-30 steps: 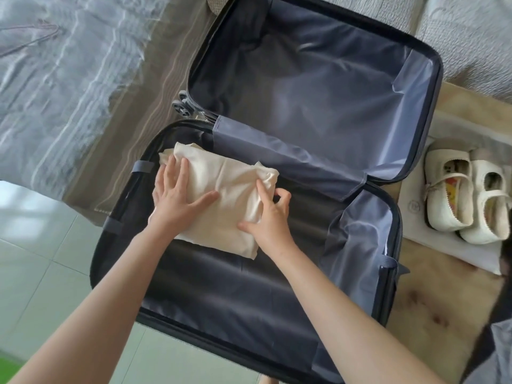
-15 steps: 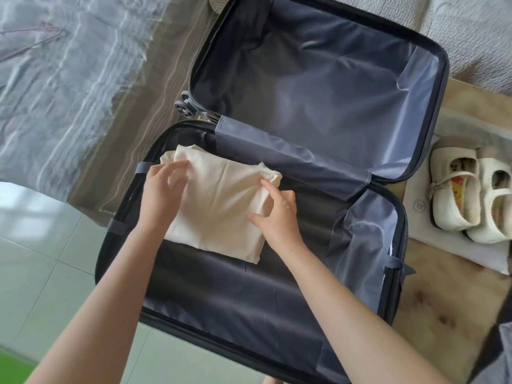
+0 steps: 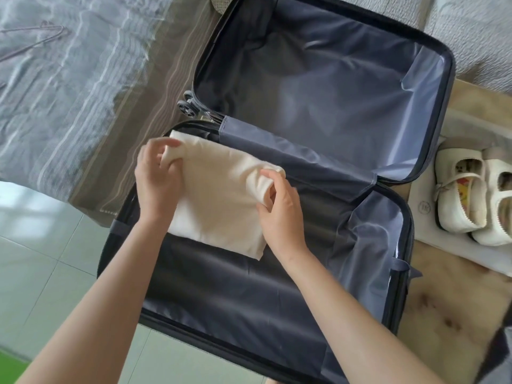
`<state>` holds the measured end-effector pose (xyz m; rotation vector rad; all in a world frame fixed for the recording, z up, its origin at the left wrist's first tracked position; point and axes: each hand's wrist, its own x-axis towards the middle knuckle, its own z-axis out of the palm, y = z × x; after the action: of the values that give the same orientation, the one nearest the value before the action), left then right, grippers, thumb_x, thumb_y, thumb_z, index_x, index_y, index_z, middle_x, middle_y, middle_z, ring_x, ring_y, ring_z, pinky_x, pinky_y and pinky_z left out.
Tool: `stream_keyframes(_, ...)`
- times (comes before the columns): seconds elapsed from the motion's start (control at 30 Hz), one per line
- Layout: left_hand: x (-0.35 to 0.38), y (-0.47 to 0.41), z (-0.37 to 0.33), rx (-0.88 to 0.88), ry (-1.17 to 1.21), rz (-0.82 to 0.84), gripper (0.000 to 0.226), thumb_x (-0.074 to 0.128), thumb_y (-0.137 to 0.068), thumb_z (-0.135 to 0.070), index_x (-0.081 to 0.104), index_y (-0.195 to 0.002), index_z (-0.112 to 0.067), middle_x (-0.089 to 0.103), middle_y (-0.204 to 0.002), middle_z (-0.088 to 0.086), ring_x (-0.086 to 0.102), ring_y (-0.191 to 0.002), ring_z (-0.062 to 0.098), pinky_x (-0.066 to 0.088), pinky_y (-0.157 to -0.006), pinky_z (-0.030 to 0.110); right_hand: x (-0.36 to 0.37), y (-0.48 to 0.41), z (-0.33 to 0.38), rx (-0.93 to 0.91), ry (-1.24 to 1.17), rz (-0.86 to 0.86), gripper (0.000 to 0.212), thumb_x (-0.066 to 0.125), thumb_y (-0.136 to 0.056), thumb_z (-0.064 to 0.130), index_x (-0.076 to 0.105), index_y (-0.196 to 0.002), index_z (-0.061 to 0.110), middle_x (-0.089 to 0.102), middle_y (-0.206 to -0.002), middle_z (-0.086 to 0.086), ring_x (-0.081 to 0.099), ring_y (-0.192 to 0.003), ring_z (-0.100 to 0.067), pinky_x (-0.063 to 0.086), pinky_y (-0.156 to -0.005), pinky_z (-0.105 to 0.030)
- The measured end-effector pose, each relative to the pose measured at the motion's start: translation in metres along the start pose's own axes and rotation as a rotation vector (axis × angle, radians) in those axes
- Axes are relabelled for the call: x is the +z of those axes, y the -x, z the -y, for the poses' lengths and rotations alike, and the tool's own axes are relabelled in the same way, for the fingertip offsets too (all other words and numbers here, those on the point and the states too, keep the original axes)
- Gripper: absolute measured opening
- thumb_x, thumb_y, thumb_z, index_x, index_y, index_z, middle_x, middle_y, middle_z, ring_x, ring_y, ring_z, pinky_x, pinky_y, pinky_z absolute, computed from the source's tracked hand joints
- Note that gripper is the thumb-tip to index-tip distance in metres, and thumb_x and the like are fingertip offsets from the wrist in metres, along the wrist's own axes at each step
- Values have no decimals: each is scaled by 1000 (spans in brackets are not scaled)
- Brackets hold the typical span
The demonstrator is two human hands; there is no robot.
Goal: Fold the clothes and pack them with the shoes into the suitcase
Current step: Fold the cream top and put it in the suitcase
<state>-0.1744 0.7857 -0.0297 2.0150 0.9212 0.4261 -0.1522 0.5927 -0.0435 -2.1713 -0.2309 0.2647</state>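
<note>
An open dark suitcase [image 3: 277, 322] with grey lining lies on the floor, its lid half raised at the back. A folded cream garment [image 3: 219, 203] lies in the near half, at its far left corner. My left hand [image 3: 158, 178] grips the garment's far left corner, fingers curled round a bunch of fabric. My right hand [image 3: 279, 212] pinches the garment's right edge, where the cloth is gathered. A pair of white strap shoes [image 3: 471, 195] stands on a white sheet to the right of the suitcase.
A bed with a grey striped cover [image 3: 69, 87] fills the left back, with a wire hanger [image 3: 36, 40] on it. Pale floor tiles [image 3: 36, 261] lie at the left. A fluffy beige rug [image 3: 448, 314] lies under the shoes' sheet at right.
Both hands went from resting flat on the garment to gripping it: the left hand moved to the far left corner and bunched the cloth, the right hand gathered the right edge.
</note>
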Motion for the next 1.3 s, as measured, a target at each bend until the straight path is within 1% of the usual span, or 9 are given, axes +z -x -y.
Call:
stream_keyframes(0.1, 2, -6, -10, 98, -37, -67, 25, 52, -87, -9, 60, -104, -26, 51, -108, -10, 49, -97, 6, 36, -75, 8, -2, -6, 6, -48, -48, -107, 54, 53, -78, -14, 54, -123, 16, 56, -124, 0, 47, -104, -15, 37, -89, -18)
stream_keyframes(0.27, 15, -4, 19, 18, -319, 184, 34, 50, -90, -6, 57, -120, -20, 47, -128, 8, 47, -111, 21, 34, -82, 25, 9, -25, -14, 281, 18, 156, 58, 58, -84, -1, 47, -135, 23, 37, -110, 1, 50, -109, -26, 41, -98, -29)
stream_keyframes(0.4, 17, -2, 24, 150, -446, 156, 40, 53, -88, -6, 54, -125, -20, 37, -136, 9, 32, -126, 30, 33, -100, 39, 5, -21, -13, 169, 302, 158, 70, 72, -79, 19, 40, -141, 23, 27, -133, -6, 31, -121, -28, 32, -104, -31)
stream_keyframes(0.47, 15, 3, 25, 225, -447, 171, 42, 57, -90, -13, 51, -130, -23, 31, -145, 9, 26, -132, 30, 29, -105, 45, 3, -14, -11, 31, 443, 135, 83, 77, -76, 30, 34, -146, 24, 16, -150, -11, 19, -130, -28, 25, -107, -37)
stream_keyframes(0.57, 10, 22, 26, 303, -457, 280, 50, 57, -92, -36, 45, -140, -28, 23, -154, 7, 14, -143, 26, 16, -114, 47, 8, -2, -9, -52, 404, 269, 85, 76, -76, 39, 32, -146, 24, 18, -152, -6, 20, -132, -26, 24, -109, -36)
stream_keyframes(0.67, 11, 40, 39, 245, -544, 469, 72, 36, -86, -65, 16, -150, -37, -2, -160, -4, -18, -144, 9, -12, -117, 40, 12, 11, -12, -83, 455, 252, 89, 74, -76, 45, 26, -148, 26, 21, -149, -4, 23, -130, -25, 26, -106, -35)
stream_keyframes(0.77, 11, 29, 57, 238, -571, 571, 81, 24, -77, -77, -4, -147, -46, -19, -157, -12, -30, -139, 4, -16, -116, 42, 15, 17, -14, -104, 503, 254, 92, 73, -76, 50, 24, -149, 25, 21, -150, -5, 23, -132, -25, 28, -107, -35)
stream_keyframes(1.03, 11, 24, 61, 249, -623, 587, 87, 24, -73, -81, -5, -147, -46, -23, -156, -12, -33, -138, 6, -15, -116, 47, 19, 13, -17, -31, 574, 321, 100, 66, -78, 58, 7, -152, 28, 14, -153, -4, 21, -135, -26, 25, -109, -34)
stream_keyframes(1.3, 1, 30, 36, 338, -528, 390, 77, 53, -80, -66, 32, -147, -33, 19, -157, -2, 3, -147, 16, -2, -119, 47, 4, 13, -8, 12, 392, 307, 105, 73, -73, 54, 8, -152, 29, 9, -152, -7, 15, -135, -25, 19, -112, -34)
